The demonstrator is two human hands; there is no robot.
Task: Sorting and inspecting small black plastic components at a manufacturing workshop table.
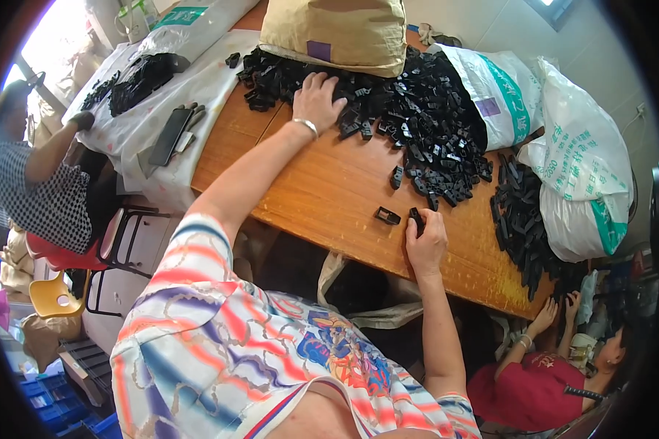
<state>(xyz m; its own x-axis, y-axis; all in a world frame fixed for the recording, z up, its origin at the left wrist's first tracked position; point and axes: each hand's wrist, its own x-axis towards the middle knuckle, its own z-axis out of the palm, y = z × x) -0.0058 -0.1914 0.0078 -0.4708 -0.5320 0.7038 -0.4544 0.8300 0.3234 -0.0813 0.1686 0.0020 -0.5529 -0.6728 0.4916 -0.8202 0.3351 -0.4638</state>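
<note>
Beside the tan sack point(337, 33) with purple label point(318, 50), left hand point(316, 102) fingers spread on black parts point(417, 110).

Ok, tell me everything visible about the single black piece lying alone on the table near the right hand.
The small black rectangular plastic piece looks hollow, like a frame or clip. It lies flat and slightly skewed on the bare wooden tabletop, apart from the big heap of black plastic parts. Nothing touches it; the right hand rests just beside it.
</note>
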